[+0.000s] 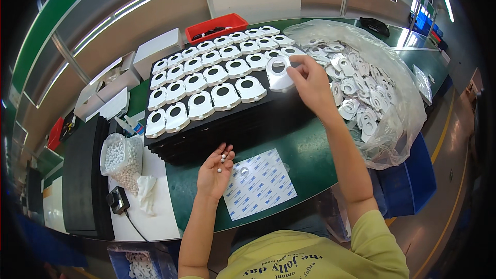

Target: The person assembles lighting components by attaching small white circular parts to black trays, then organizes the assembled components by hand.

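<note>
My right hand pinches a white plastic plate with a round hole by its right edge, at the front right corner of a black board. Rows of similar white plates lie on that board, which tops a dark stack. In front of the stack, my left hand is turned palm up with its fingers curled. A few small white balls rest on its palm and fingers. A sheet with blue print lies on the green table beside it.
A clear bag heaped with loose white plates stands to the right, above a blue bin. At left are a bag of white balls, a black adapter with a cable, and glue bottles. A red tray stands behind the stack.
</note>
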Tool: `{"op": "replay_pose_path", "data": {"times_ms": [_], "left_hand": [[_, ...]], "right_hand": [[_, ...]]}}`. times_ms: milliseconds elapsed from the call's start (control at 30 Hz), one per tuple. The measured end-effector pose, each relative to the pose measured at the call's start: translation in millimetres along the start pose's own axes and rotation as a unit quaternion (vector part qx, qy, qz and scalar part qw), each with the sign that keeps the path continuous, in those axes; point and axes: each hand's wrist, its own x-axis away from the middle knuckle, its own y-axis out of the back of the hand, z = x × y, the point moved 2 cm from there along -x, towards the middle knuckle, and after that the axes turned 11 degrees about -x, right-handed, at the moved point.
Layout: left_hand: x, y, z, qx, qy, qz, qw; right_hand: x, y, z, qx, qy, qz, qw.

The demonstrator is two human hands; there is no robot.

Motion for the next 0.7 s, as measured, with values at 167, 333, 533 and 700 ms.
{"op": "replay_pose_path", "data": {"times_ms": [167,333,533,700], "left_hand": [[-4,-2,8,-0.030,0.007,0.013,0.999],[-2,-15,18,-0.071,-0.014,-0.022,0.997],[-2,-21,26,-0.054,-0.012,-0.010,0.998],[1,-35,31,-0.045,-0.010,0.002,0.999]], "right_hand": [[-30,10,-21,0.045,-0.062,0.072,0.994],[-31,52,-37,0.044,-0.007,0.026,0.999],[-20,177,-66,0.412,-0.070,-0.052,0.907],[16,223,-121,0.478,-0.059,0.113,0.869]]}}
